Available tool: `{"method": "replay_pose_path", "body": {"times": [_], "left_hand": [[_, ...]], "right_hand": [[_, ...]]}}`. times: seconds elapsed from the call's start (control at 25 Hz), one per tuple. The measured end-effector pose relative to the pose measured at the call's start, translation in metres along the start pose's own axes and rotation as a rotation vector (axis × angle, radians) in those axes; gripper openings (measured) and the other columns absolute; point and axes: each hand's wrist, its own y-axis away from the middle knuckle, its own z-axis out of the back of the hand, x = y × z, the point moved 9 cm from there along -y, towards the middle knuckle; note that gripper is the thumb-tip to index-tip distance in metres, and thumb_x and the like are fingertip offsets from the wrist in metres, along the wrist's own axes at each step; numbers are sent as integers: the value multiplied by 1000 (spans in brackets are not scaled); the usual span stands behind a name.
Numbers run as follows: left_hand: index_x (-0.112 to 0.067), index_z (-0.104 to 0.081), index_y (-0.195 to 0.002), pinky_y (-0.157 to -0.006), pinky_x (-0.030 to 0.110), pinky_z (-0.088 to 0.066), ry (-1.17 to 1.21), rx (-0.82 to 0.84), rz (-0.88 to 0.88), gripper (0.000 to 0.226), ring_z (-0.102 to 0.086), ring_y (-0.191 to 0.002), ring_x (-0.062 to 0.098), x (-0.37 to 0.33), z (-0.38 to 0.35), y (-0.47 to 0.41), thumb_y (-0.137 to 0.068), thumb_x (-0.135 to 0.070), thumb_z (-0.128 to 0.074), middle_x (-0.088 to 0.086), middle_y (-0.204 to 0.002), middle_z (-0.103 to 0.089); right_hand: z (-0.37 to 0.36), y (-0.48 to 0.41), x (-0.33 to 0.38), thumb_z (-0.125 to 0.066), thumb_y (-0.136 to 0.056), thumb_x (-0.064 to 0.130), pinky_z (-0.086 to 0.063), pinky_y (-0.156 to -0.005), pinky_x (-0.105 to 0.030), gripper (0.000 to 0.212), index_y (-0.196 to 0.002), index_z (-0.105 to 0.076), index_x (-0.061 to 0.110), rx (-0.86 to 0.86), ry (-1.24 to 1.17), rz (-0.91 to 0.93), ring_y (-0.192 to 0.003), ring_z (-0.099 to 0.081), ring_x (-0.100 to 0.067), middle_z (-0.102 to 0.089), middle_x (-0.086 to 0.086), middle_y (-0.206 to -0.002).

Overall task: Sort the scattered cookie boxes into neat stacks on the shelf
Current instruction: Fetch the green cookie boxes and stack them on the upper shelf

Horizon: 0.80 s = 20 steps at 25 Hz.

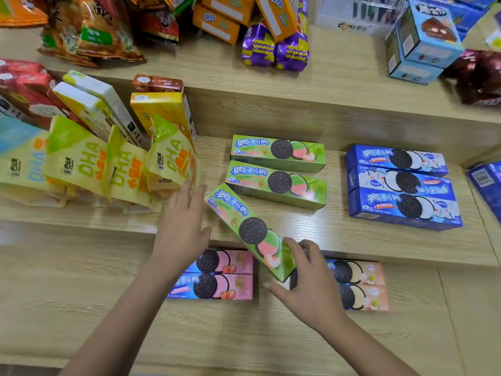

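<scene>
A green cookie box [245, 226] lies slanted over the front edge of the middle shelf step [339, 237]. My right hand [311, 283] grips its near end. My left hand [181, 226] hovers flat and open just left of the box, fingers spread, touching nothing I can make out. Behind it two more green cookie boxes [276, 169] lie side by side. To the right, three blue cookie boxes [401, 185] sit in a row. On the lower step lie two pink-and-blue boxes [217, 275] and two peach-and-blue boxes [357, 283].
Yellow DHA snack pouches [95, 169] lean at the left of the middle step, with upright yellow and red cartons [162, 109] behind. The upper step holds orange boxes [217, 23], purple packs [276, 47] and light-blue boxes [423, 42]. Another blue box [488, 183] shows at the far right.
</scene>
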Motion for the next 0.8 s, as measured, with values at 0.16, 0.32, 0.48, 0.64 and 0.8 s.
{"method": "replay_pose_path", "body": {"times": [0.16, 0.32, 0.48, 0.64, 0.8], "left_hand": [[-12, -41, -131, -81, 44, -42, -97, -79, 63, 75, -50, -108, 36, -2, -7, -1, -66, -21, -76, 15, -120, -58], [-15, -45, -129, -82, 41, -42, 160, -90, 148, 71, -50, -110, 34, -2, -21, 2, -67, -20, -78, 12, -121, -59], [-20, -45, -128, -87, 43, -47, 378, -119, 187, 68, -51, -115, 28, -1, -33, -5, -69, -25, -79, 6, -126, -57], [-20, -45, -126, -87, 45, -48, 423, -133, 203, 66, -53, -111, 27, -1, -40, -18, -70, -28, -78, 4, -122, -59], [-20, -35, -134, -88, 28, -39, 554, -116, 129, 79, -47, -111, 10, -9, -45, -26, -69, -19, -80, -6, -127, -54]], "right_hand": [[4, -8, -12, -72, -66, 36, -42, -66, -28, 69, -127, -40, 32, -89, -32, -45, -97, -53, -23, -45, 0, -108], [21, -19, -35, -76, -68, 21, -41, -77, -24, 66, -127, -47, 26, -148, -135, -55, -99, -53, -19, -46, -2, -114], [33, -35, -53, -76, -68, 8, -45, -79, -10, 66, -126, -48, 22, -251, -295, -117, -93, -54, -20, -41, -1, -116], [37, -56, -71, -80, -63, 5, -47, -88, -31, 85, -134, -35, 15, -319, -463, -219, -103, -53, -21, -44, -7, -127], [39, -75, -78, -80, -61, 5, -49, -89, -33, 81, -130, -41, 21, -288, -544, -211, -100, -57, -14, -55, -2, -119]]}}
